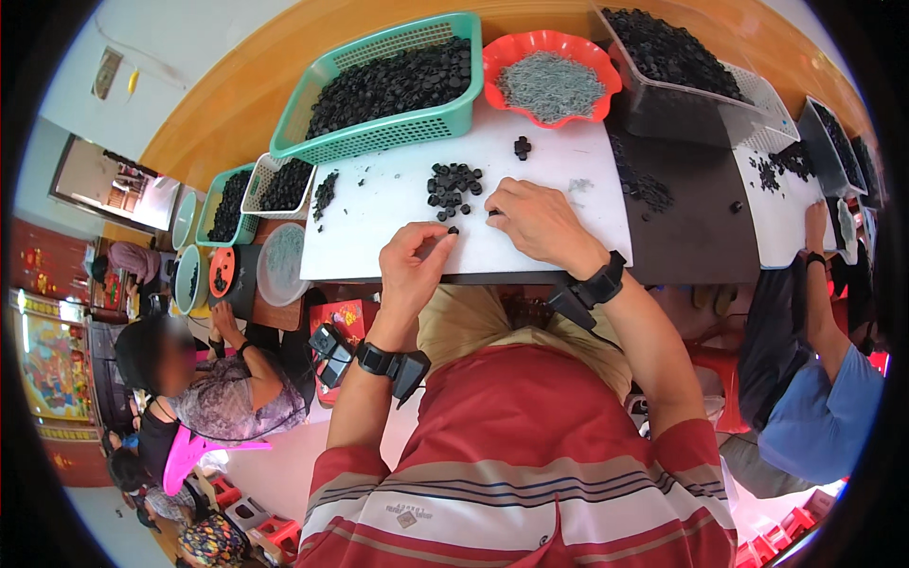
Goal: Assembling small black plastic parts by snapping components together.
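A: Entry for the left hand (414,270)?

B: Pinches a small black piece (453,231) between thumb and fingertips, over the near part of the white board (369,232).

A: Entry for the right hand (540,220)?

B: Curls inward over the same board, with fingertips closed on a dark bit (493,214); too small and too covered to tell its shape. Set apart from the left hand.

A: Listed on the board?

B: One loose pile of black pieces (454,186), just beyond the left hand and beside the right. One tight black cluster (522,148), farther from the body. One thin heap of black scraps (325,194), toward the left edge.

A: Listed along the far side?

B: One green basket (407,140), with holed walls, filled with black parts. Next, to the right, one red bowl (611,80), wavy-rimmed, holding grey pins (549,83). Farther right, one clear bin (677,112), heaped with black parts.

A: Worn on the wrists?

B: Black straps (606,276), one to each.
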`<state>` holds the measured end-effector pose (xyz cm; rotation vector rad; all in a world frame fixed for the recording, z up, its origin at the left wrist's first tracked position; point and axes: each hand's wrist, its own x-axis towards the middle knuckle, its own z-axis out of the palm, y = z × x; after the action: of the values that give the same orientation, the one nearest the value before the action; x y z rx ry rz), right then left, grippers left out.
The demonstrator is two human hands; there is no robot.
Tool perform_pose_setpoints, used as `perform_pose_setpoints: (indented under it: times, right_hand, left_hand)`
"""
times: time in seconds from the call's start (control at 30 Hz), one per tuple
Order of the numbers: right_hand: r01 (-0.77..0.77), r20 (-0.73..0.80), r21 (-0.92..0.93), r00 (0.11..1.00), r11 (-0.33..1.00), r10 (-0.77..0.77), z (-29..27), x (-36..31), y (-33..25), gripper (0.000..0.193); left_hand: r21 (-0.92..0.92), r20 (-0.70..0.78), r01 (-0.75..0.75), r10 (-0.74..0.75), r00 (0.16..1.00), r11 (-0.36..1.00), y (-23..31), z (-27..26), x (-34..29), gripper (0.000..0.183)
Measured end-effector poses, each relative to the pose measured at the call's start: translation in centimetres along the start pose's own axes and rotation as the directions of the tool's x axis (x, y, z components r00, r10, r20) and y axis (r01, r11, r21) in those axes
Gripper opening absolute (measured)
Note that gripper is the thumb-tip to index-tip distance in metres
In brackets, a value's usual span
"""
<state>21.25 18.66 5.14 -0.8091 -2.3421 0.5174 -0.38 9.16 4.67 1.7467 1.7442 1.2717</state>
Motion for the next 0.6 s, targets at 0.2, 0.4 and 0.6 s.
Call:
perform_pose_setpoints:
  times: [0.2,0.4,0.6]
  right_hand:
    - [-0.002,-0.03,0.028,1.0,1.0,0.003,0.1,-0.1,0.3,0.016]
    - [-0.043,-0.116,0.345,0.989,0.938,0.088,-1.1,-2.5,-2.6,0.018]
    - [0.037,-0.218,0.479,0.973,0.877,0.078,-1.9,-5.0,-4.7,0.016]
  left_hand:
    - [-0.067,-0.1,-0.042,0.035,0.994,0.997,0.9,0.4,-0.3,0.013]
    - [-0.432,-0.031,0.09,-0.115,0.993,0.897,4.2,0.9,-2.0,0.016]
    - [-0.718,0.45,0.459,-0.154,0.88,0.522,5.9,1.5,-1.5,0.012]
